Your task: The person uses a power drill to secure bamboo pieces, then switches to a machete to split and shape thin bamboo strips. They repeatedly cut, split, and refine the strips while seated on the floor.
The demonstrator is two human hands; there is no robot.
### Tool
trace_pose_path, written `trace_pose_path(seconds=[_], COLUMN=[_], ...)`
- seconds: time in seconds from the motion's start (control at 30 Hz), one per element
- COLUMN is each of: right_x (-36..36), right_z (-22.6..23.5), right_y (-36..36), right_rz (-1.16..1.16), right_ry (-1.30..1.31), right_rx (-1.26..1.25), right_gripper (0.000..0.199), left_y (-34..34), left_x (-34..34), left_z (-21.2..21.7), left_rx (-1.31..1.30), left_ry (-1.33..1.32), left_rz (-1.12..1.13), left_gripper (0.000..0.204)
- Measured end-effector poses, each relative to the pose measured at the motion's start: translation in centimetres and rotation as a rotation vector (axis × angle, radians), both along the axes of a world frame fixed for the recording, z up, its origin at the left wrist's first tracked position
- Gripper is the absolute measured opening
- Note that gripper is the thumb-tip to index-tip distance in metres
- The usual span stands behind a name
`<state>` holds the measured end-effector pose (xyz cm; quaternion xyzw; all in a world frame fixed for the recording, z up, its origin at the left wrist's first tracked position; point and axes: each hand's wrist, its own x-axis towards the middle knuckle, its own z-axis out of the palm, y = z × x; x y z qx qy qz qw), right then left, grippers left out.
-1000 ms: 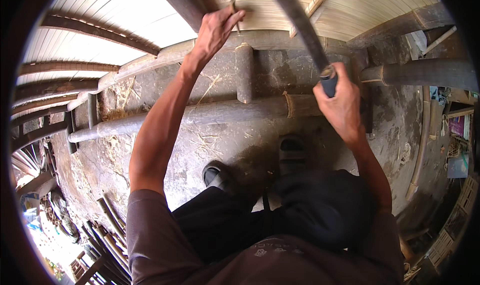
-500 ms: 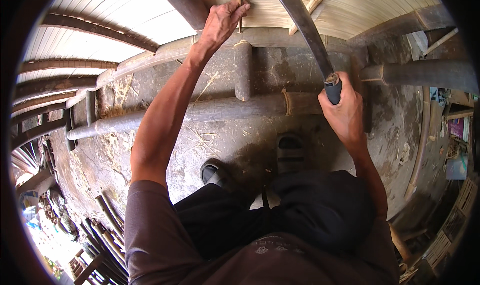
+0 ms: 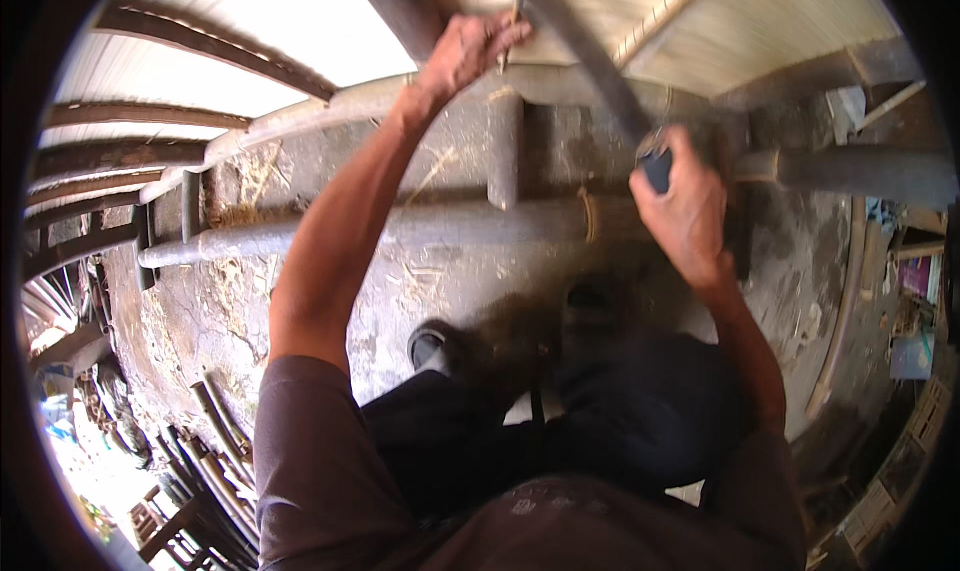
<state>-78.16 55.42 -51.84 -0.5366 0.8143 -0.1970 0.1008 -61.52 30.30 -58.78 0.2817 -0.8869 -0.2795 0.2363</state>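
At the top of the view, my left hand (image 3: 468, 56) pinches a thin upright wooden peg (image 3: 515, 11) between its fingers, against a pale slatted surface (image 3: 790, 26). My right hand (image 3: 690, 206) is wrapped round the dark handle of a machete (image 3: 592, 59). Blurred by motion, its long blade slants up and to the left, close beside the peg; whether they touch I cannot tell. The blade's far end runs out of the frame. Just under the peg's lower end lies a bamboo rail (image 3: 575, 83).
A short bamboo piece (image 3: 505, 151) joins the rail to a lower bamboo pole (image 3: 450, 227) before my feet. Another thick pole (image 3: 850, 174) juts in from the right. Dark bamboo lengths (image 3: 215, 471) lie at the lower left. Fibre scraps litter the floor (image 3: 380, 301).
The machete has swung left, its blade now nearer the peg and smeared. My left hand still pinches the peg. The whole view has shifted slightly.
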Motion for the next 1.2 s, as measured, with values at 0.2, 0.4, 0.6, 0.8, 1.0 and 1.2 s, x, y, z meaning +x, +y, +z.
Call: trace_pose_path(seconds=[0.2,0.4,0.6,0.8,1.0,1.2], right_x=[-1.6,-0.6,-1.1,0.2,-1.6,-1.0], right_z=[-3.2,2.7,2.5,3.9,-2.5,-1.3], right_y=[-1.0,-1.0,0.8,-0.4,0.0,-0.4], right_rz=[0.040,-0.077,-0.158,-0.112,-0.015,-0.097], right_ry=[0.067,-0.201,-0.244,-0.270,-0.022,-0.267], right_rx=[0.160,-0.134,-0.083,-0.323,0.069,-0.237], right_gripper=[0.035,0.030,0.026,0.029,0.033,0.033], left_y=[-0.4,-0.3,0.5,0.8,0.9,1.1], left_x=[-0.5,-1.0,-1.5,-1.1,-0.8,-1.0], left_z=[-0.7,0.6,-0.3,-0.5,-1.9,-0.6], left_rx=[-0.023,0.174,0.108,-0.004,0.046,0.000], left_ry=[0.113,-0.004,0.105,0.120,0.308,0.183], left_rz=[-0.081,0.033,-0.002,0.014,-0.016,-0.018], left_gripper=[0.035,0.032,0.032,0.029,0.028,0.027])
